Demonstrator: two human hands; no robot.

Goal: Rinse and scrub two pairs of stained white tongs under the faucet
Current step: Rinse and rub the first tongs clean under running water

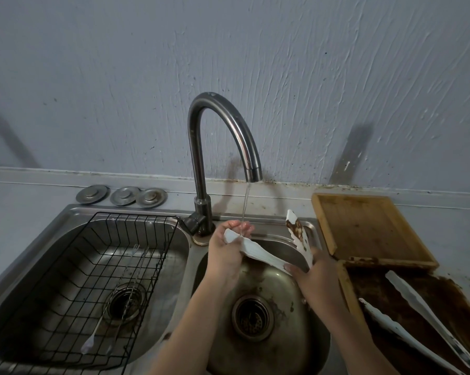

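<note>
A curved metal faucet (223, 136) runs a thin stream of water onto one white pair of tongs (261, 253) held over the right sink basin (269, 347). My left hand (227, 250) is closed around the tip of one arm under the stream. My right hand (313, 277) grips the tongs near the hinge end. The other arm sticks up to the right, smeared with brown stain (296, 230). A second white pair of tongs (418, 326), speckled brown, lies on a dirty wooden tray (344, 282) at the right.
The left basin holds a black wire rack (74, 269) with thin metal utensils (120, 296) in it. Three metal sink plugs (121, 196) sit behind it on the counter. A cleaner wooden tray (363, 228) lies at the back right. A grey wall stands behind.
</note>
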